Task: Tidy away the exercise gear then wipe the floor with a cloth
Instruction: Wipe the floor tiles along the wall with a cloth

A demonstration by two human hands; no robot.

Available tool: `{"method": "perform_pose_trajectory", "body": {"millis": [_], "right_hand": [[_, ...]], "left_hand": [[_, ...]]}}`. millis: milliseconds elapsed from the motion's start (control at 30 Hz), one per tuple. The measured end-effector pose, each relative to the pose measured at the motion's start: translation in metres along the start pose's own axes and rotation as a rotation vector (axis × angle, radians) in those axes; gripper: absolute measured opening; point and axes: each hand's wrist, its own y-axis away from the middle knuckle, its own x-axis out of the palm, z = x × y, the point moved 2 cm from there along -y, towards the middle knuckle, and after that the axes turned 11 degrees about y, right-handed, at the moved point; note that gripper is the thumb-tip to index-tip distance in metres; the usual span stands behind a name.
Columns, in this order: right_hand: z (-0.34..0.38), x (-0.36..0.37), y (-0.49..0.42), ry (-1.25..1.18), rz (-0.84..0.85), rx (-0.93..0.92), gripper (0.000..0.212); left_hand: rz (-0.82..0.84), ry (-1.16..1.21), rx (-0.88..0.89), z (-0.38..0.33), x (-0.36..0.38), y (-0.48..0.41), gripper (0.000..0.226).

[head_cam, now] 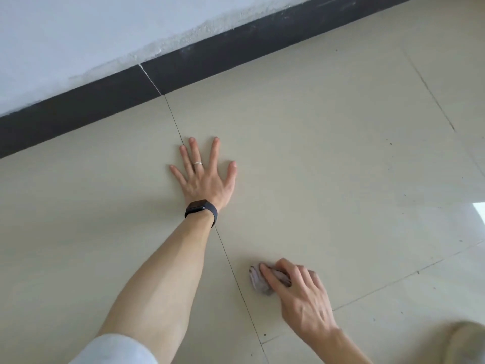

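Note:
My left hand (203,177) lies flat on the beige tiled floor (328,153) with its fingers spread wide. It wears a ring, and a dark watch sits on the wrist. Lower right, my right hand (296,292) holds a small crumpled greyish-purple cloth (258,281) down against the floor, fingers curled over it. Part of the cloth sticks out to the left of the fingers. No exercise gear is in view.
A dark skirting board (183,74) runs diagonally along the foot of a white wall (78,35) behind my left hand. Small dark specks dot the tiles at right. A beige rounded thing, blurred, shows at the bottom right corner (469,342).

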Motion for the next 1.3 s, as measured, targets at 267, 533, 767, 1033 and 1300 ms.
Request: {"method": "perform_pose_trajectory", "body": {"millis": [267,533,767,1033,1300], "right_hand": [[-0.065,-0.006,-0.007,-0.029,-0.129,0.931,0.057],[0.067,-0.003,0.070,-0.031,0.032,0.314,0.060],[-0.061,-0.017,0.056,0.049,-0.015,1.105,0.054],[0.102,0.008,0.044,-0.074,-0.016,0.216,0.056],[0.044,0.005,-0.032,-0.096,-0.077,0.871,0.061]], "left_hand": [[0.046,-0.064,0.416,0.040,-0.011,0.079,0.068],[0.113,-0.087,0.458,0.090,0.009,0.149,0.065],[0.124,-0.082,0.426,0.088,0.010,0.150,0.066],[0.165,-0.010,0.473,0.088,0.005,0.148,0.060],[0.023,-0.035,0.261,0.153,-0.055,0.102,0.065]]}}
